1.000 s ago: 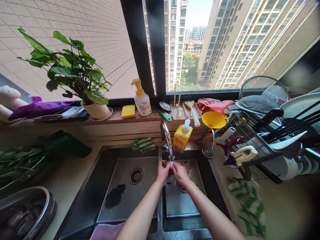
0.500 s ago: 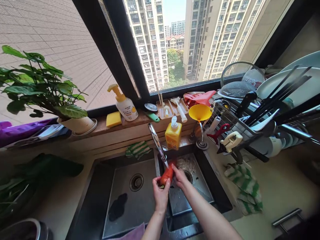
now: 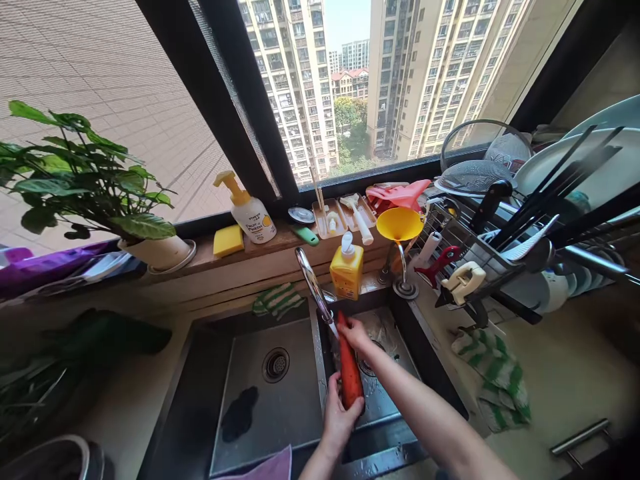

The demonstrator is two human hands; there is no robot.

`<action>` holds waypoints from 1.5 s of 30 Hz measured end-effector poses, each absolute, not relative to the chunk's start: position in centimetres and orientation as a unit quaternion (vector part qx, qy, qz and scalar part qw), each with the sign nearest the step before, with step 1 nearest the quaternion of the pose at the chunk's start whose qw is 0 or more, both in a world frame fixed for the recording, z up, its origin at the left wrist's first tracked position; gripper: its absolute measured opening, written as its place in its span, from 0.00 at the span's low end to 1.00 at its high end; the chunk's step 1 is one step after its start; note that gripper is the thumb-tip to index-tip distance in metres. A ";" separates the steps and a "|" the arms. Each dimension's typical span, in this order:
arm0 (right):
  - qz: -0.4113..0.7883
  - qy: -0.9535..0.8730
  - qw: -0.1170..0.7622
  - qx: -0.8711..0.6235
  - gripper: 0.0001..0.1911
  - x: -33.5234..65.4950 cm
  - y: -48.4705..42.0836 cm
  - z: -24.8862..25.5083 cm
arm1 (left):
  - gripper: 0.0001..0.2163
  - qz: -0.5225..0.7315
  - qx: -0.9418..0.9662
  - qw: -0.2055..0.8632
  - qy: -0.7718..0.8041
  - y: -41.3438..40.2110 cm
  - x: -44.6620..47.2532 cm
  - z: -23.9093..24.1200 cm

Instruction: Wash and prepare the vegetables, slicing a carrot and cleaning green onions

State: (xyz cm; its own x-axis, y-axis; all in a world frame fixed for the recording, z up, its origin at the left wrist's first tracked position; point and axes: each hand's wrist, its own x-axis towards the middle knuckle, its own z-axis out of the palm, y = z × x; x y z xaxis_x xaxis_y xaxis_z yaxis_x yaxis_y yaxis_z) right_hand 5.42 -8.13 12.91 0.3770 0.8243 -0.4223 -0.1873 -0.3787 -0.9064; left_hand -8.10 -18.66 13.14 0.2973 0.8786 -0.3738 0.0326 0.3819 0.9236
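A long orange-red carrot (image 3: 351,373) slants over the right basin (image 3: 387,400) of the sink. My left hand (image 3: 340,412) is wrapped round its thick lower end, thumb on one side and fingers on the other. Higher up, my right hand (image 3: 356,335) grips the carrot near its thin end. Water runs from the chrome faucet (image 3: 314,285) onto the carrot's upper part, just beside my right fingers. Part of the drain in this basin is hidden behind my right wrist.
The left basin (image 3: 280,420) holds a dark patch near its drain. Behind the sink stand a yellow bottle (image 3: 347,270) and a yellow funnel (image 3: 400,225). A crowded dish rack (image 3: 470,247) with knife handles sits at right, near a green-striped cloth (image 3: 493,380). A potted plant (image 3: 155,252) is at left.
The carrot has turned to lie lengthwise, showing more of its length. My left hand has moved down and right with the thick end; my right hand has shifted slightly up along it.
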 end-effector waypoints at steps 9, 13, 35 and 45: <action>0.480 -0.366 0.450 -0.658 0.10 4.7 -8.8 14.5 | 0.35 0.355 0.390 0.692 0.493 -18.0 -7.6 11.1; 0.483 -0.444 0.374 -0.656 0.10 4.3 -10.0 15.0 | 0.38 0.367 0.366 0.690 0.506 -16.8 -7.9 10.9; 0.640 -0.052 0.566 -0.517 0.19 3.7 -13.0 12.3 | 0.14 0.429 0.542 0.560 0.458 -13.1 -5.4 16.8; 0.636 -0.094 0.569 -0.513 0.21 4.4 -12.6 13.1 | 0.25 0.270 0.337 0.771 0.468 -14.2 -10.0 16.7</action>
